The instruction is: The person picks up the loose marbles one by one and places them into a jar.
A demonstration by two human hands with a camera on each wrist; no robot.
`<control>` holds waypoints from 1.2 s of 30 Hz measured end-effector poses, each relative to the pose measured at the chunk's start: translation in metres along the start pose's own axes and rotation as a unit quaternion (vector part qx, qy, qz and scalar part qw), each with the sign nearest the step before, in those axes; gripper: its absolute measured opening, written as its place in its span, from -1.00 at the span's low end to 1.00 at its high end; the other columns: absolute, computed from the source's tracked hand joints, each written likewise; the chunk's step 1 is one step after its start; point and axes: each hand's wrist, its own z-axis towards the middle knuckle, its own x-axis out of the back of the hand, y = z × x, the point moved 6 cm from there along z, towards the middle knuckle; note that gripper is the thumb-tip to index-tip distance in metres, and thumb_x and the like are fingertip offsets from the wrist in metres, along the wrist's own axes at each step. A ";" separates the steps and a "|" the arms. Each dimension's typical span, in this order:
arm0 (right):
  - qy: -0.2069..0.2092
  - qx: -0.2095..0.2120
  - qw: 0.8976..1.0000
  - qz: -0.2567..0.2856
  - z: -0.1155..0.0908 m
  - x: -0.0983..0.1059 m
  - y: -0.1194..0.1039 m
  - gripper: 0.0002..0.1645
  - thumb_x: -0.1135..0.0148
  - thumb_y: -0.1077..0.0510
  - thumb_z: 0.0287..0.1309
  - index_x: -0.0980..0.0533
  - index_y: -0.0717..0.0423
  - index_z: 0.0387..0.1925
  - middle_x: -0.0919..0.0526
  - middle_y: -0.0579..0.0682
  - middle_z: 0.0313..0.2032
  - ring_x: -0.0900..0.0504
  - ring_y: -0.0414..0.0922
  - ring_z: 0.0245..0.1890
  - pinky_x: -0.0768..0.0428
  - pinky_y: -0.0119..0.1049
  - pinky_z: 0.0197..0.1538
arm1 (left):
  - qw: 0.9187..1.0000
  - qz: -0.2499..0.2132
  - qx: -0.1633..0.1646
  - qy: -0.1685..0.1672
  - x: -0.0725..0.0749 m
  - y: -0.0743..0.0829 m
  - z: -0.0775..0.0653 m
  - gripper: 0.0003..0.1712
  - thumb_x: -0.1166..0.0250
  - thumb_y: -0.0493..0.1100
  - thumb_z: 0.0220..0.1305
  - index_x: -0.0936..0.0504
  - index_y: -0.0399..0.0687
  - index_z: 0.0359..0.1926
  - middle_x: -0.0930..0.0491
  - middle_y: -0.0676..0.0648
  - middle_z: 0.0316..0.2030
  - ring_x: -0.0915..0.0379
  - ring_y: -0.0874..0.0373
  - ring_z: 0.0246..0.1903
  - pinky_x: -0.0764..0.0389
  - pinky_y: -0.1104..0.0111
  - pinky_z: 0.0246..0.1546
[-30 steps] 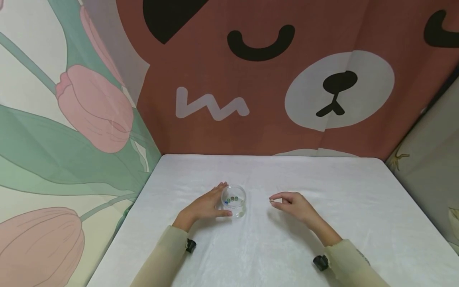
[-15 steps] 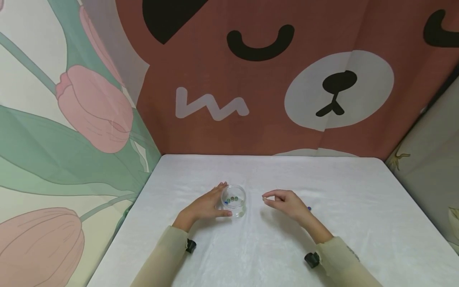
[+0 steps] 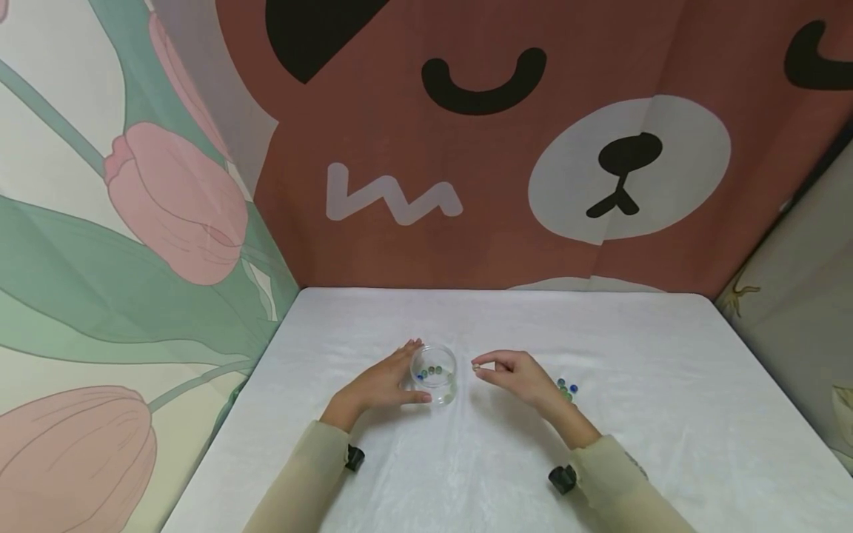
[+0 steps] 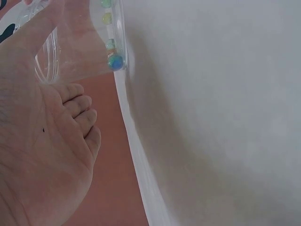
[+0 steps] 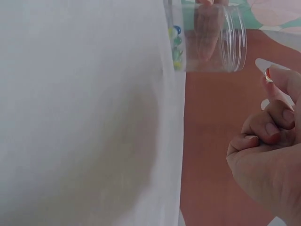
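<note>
Head view shows the clear jar [image 3: 440, 355] upright, marbles [image 3: 430, 372] on its floor, the left hand [image 3: 381, 381] holding its left side in a wide curve. Just right of the jar, the right hand [image 3: 516, 377] pinches a small pale-and-orange piece [image 5: 268, 75], thumb and forefinger nearly meeting; farther right of the jar lie loose marbles [image 3: 566, 389].
</note>
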 end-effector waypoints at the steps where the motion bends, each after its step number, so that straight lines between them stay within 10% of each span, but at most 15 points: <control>1: -0.001 0.000 1.000 0.001 0.001 -0.002 0.000 -0.61 -0.42 0.00 0.24 -0.70 0.10 0.03 -0.31 -0.14 -0.66 -0.22 -0.21 -0.62 -0.22 -0.40 -0.56 | 1.000 0.000 0.001 0.000 0.000 0.000 0.000 0.30 -0.34 0.47 0.13 0.09 0.01 0.63 0.14 0.00 0.62 0.27 0.11 0.59 0.00 0.10 0.55; 36: -0.008 0.031 0.999 0.025 0.023 -0.049 -0.018 -0.69 -0.40 0.06 0.26 -0.72 0.10 -0.02 -0.30 -0.18 -0.67 -0.25 -0.26 -0.61 -0.26 -0.43 -0.51 | 1.000 -0.008 -0.006 0.004 0.000 0.001 -0.002 0.28 -0.32 0.46 0.16 0.11 -0.01 0.64 0.17 0.03 0.62 0.28 0.11 0.59 -0.03 0.05 0.54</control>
